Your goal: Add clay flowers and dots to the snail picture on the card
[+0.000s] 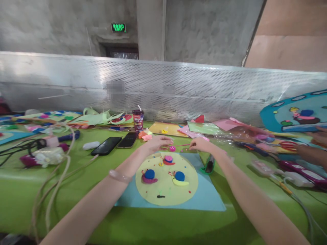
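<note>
On a light blue sheet [212, 199] lies a pale yellow disc [166, 194] bearing three clay snails: a blue-shelled one with a purple body [149, 175], a blue-shelled one with a yellow body [180, 177] and a pink-shelled one [168, 160]. Just beyond the sheet, my left hand [158, 143] has its fingers curled, what they hold being too small to make out. A dotted pink piece [172, 148] sits by its fingertips. My right hand [200, 144] is pinched at the end of a thin pink strip [182, 145]. A green-rimmed object [209, 166] stands beneath my right wrist.
Two phones [107, 145] and a maroon drink cup [138, 119] stand left of centre. Cables [67, 163] trail over the green tablecloth [143, 224]. Coloured paper [167, 128] lines the metal barrier [178, 92]. At right, another person's hand [310, 151] is near a blue picture board [273, 117].
</note>
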`<state>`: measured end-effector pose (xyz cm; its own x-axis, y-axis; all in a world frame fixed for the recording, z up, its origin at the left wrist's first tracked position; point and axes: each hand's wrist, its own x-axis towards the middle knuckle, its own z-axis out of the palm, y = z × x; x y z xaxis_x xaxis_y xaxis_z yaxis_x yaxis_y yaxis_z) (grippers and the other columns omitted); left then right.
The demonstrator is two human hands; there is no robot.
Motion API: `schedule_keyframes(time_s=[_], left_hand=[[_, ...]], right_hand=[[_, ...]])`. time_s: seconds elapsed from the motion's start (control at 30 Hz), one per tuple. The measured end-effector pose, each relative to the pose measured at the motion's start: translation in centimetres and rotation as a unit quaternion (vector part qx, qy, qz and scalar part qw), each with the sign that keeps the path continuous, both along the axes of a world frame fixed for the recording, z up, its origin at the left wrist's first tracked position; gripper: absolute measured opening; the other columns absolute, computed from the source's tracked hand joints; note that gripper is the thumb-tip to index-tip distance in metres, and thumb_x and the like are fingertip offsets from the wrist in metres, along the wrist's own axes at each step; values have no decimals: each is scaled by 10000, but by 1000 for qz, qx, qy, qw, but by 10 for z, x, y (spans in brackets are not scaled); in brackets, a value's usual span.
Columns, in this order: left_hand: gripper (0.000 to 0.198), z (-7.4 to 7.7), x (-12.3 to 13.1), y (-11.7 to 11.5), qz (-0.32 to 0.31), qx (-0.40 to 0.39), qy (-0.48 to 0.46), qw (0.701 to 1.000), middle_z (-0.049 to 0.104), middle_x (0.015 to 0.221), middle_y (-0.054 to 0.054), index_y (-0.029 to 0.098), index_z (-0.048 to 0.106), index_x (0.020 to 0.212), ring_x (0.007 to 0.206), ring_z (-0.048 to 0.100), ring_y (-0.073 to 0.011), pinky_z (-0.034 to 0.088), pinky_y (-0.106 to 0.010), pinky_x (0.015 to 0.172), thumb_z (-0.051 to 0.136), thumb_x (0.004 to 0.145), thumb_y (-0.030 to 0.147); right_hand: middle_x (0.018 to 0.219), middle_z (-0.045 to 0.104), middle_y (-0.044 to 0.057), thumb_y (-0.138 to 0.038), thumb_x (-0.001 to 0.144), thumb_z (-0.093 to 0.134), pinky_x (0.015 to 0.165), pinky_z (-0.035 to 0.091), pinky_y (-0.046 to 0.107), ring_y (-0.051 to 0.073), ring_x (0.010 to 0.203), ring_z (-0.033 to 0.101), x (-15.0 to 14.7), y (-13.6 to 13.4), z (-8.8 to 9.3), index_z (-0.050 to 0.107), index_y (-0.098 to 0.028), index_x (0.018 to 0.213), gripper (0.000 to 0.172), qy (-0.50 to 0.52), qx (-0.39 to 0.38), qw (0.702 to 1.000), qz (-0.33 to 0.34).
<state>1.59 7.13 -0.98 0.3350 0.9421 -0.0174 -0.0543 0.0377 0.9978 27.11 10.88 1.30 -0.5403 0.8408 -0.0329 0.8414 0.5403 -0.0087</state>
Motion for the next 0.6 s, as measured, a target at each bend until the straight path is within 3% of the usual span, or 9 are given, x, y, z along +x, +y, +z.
schedule_keyframes(time_s=[0.2,0.43,0.6], left_hand=[[293,-1,-1,1,-2,-1,3,1000,691,884,-51,171,661,907,682,607,-107,462,-257,688,760,646,260],[283,2,1,-2,3,-6,1,1000,689,889,-46,170,662,909,663,597,-96,458,-257,681,756,651,236],[291,1,1,-2,1,-4,2,1000,685,885,-42,170,664,927,674,598,-97,455,-260,689,752,658,236]], right_hand=[[1072,594,60,-307,901,505,796,497,369,166,910,588,-3,1,0,580,-161,1047,219,3,0,1000,7],[991,617,45,-338,888,522,767,501,353,157,856,597,0,0,-1,598,-149,977,222,-15,-9,1000,-14],[990,622,45,-311,887,529,785,498,361,157,870,600,0,-2,1,601,-144,971,200,0,-15,1000,7]])
